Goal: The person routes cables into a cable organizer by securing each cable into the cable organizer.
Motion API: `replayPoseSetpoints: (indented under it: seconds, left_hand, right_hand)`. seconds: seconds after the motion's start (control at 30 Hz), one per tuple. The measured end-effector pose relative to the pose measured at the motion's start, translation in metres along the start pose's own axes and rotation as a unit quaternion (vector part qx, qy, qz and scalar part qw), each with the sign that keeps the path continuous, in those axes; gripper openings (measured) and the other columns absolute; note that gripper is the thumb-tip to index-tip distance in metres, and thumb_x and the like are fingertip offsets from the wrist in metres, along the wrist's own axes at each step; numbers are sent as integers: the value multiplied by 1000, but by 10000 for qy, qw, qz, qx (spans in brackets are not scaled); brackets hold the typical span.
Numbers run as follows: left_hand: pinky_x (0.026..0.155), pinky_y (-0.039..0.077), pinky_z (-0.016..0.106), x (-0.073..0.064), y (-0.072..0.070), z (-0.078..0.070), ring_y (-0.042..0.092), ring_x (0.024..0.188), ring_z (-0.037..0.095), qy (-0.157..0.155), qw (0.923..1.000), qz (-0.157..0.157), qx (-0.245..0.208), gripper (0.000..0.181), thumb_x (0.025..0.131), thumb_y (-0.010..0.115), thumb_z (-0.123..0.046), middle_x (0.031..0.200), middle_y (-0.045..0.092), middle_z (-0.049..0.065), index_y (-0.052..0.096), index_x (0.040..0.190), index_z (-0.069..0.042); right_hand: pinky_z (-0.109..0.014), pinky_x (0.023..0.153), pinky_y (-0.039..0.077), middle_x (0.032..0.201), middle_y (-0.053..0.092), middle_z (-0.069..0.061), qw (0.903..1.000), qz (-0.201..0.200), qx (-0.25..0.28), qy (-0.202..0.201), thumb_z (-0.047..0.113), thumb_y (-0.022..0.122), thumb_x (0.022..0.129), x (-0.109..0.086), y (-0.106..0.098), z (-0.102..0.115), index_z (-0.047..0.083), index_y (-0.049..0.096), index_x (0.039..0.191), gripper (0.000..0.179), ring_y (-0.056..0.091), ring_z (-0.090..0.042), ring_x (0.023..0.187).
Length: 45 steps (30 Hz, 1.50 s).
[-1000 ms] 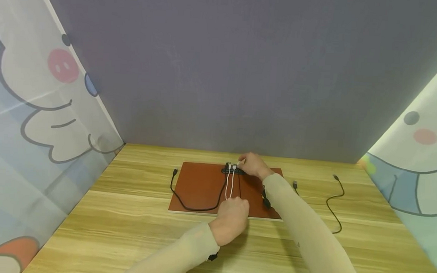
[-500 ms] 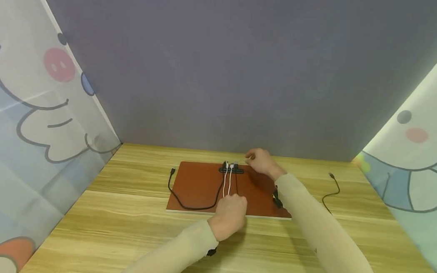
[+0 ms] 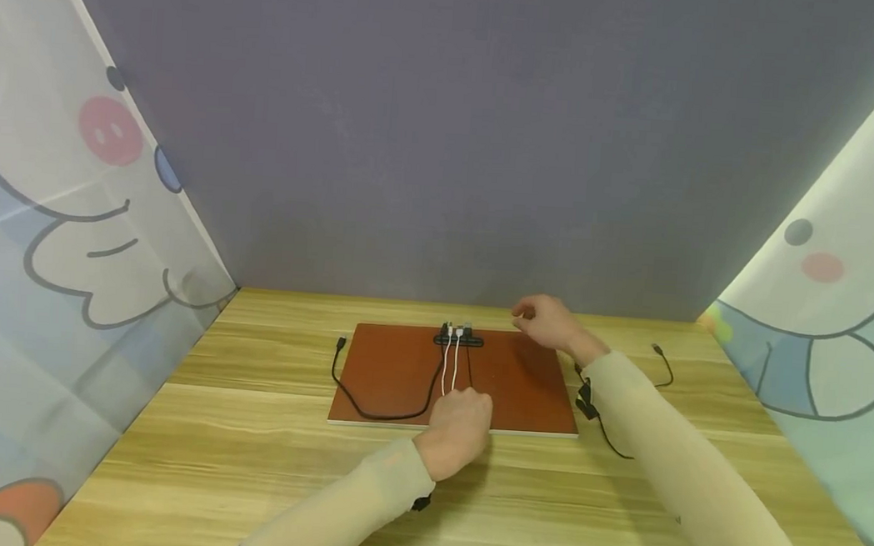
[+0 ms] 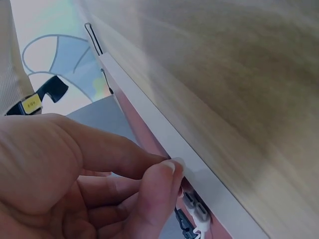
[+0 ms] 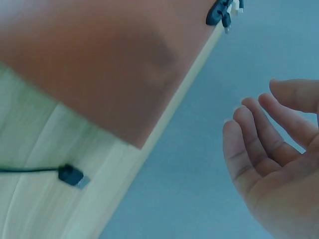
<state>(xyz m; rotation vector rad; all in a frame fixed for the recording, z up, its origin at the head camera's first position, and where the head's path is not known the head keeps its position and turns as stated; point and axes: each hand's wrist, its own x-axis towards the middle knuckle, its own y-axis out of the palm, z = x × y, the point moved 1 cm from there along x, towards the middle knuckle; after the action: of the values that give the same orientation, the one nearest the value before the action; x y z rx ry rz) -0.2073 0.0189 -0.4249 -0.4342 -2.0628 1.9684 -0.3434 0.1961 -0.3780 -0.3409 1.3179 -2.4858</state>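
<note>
My left hand is at the front edge of a reddish-brown board, thumb and forefinger pinched together on white cables; the held ends are hidden. Those cables run up to a black cable clip at the board's back edge, where several connectors stand in its slots. In the left wrist view, a white connector shows below the fingertips. Above the board's back right corner is my right hand, its fingers loosely bent and holding nothing. A black USB plug lies beside the board in the right wrist view.
One black cable curves from the clip across the board to the left, its plug beyond the board's edge. Another black cable lies on the wooden table at right. A grey panel stands behind.
My right hand has let go at the clip and moved right, away from it. A dark connector is now visible in the clip's right part. The left hand stays at the board's front edge.
</note>
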Motion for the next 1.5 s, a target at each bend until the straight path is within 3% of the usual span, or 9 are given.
replayPoseSetpoints:
  seconds: [0.1, 0.47, 0.6, 0.8, 0.9, 0.97, 1.13, 1.33, 1.5]
  left_hand:
    - [39, 42, 24, 0, 1, 1, 48, 48, 7, 28, 10000, 14, -27, 21, 89, 75, -5, 61, 60, 0, 66, 71, -13]
    - [41, 46, 25, 2, -1, -1, 55, 49, 10, 87, 9998, 17, 191, 15, 88, 78, -6, 62, 63, 1, 70, 76, -12]
    - [40, 46, 25, 1, -1, -2, 55, 49, 10, 165, 9996, -14, 243, 15, 88, 78, -8, 62, 63, 1, 71, 76, -13]
    - [39, 41, 23, 1, -1, -2, 46, 46, 7, 187, 9997, 33, 172, 20, 88, 78, -8, 57, 58, -1, 68, 72, -13]
    - [38, 39, 22, 2, -1, -2, 42, 46, 7, 215, 9997, 45, 133, 22, 88, 78, -8, 55, 56, -2, 67, 70, -13]
    - [38, 38, 22, 2, -1, -2, 40, 45, 7, 236, 9996, 72, 150, 22, 89, 78, -9, 55, 55, -3, 68, 71, -13]
    - [38, 39, 22, 1, -3, -3, 43, 45, 7, 269, 9993, 112, 237, 16, 88, 80, -10, 57, 58, -2, 71, 75, -13]
    - [38, 40, 23, 1, -3, -4, 46, 46, 7, 239, 9990, 133, 360, 12, 89, 80, -11, 60, 61, -1, 73, 79, -14]
    - [38, 41, 24, 0, -3, -5, 49, 47, 8, 215, 9984, 152, 508, 7, 88, 81, -12, 65, 65, 0, 75, 84, -15]
  right_hand:
    - [-53, 90, 51, 119, 67, -22, 9999, -49, -85, 23, 15, 60, 101, -6, -6, -6, -4, 67, 123, 30, 63, -38, 108]
    - [-55, 86, 51, 111, 67, -26, 9989, -152, -422, 103, 11, 59, 99, -23, -21, -28, -9, 66, 118, 28, 62, -41, 103]
    - [-55, 85, 51, 113, 65, -27, 9978, -47, -542, 379, 11, 58, 100, -29, -23, -37, -11, 63, 121, 31, 61, -41, 103]
    - [-55, 85, 52, 123, 61, -34, 9938, 277, -733, 786, 12, 57, 100, -36, -26, -49, -15, 60, 123, 36, 61, -47, 107]
    - [-53, 82, 53, 116, 64, -31, 9901, 466, -835, 1023, 14, 59, 100, -40, -25, -55, -14, 62, 117, 32, 63, -43, 99]
    - [-47, 74, 53, 99, 66, -22, 9875, 605, -871, 1163, 15, 60, 99, -42, -23, -59, -11, 63, 108, 28, 62, -33, 85]
    - [-34, 59, 43, 73, 51, -5, 9815, 830, -866, 1492, 13, 62, 94, -45, -17, -62, 3, 56, 82, 17, 46, -18, 64]
    - [-33, 59, 43, 70, 50, -4, 9810, 819, -716, 1604, 8, 64, 91, -44, -11, -67, 7, 56, 75, 18, 47, -18, 62]
    - [-34, 61, 43, 72, 52, -5, 9804, 752, -933, 1563, 2, 60, 88, -42, -8, -74, 6, 56, 76, 13, 48, -21, 65]
